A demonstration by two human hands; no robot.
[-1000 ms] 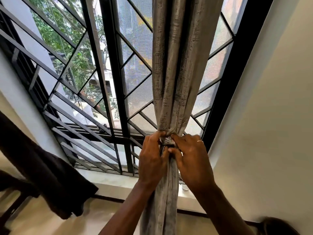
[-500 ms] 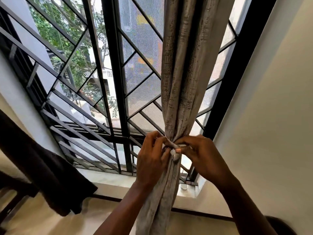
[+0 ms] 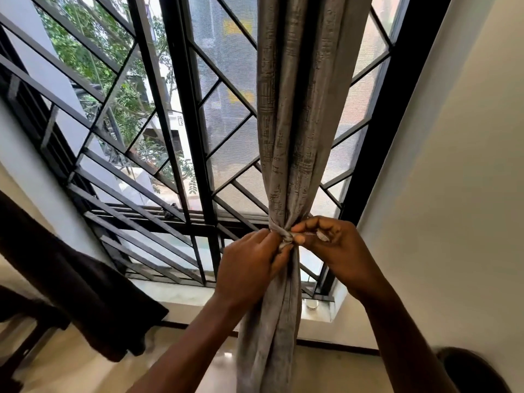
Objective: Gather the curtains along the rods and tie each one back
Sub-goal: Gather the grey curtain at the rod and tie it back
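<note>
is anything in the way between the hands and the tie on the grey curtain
Nothing visible does. The left hand grips the grey curtain right at the tie, and the right hand pinches the tie's loose end. The window grille sits behind the curtain, out of the way.

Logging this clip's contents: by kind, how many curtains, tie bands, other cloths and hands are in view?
grey curtain: 1
tie band, knotted round the curtain: 1
dark brown cloth: 1
hands: 2 (left hand, right hand, both pinching the tie band)
Total: 5
</note>
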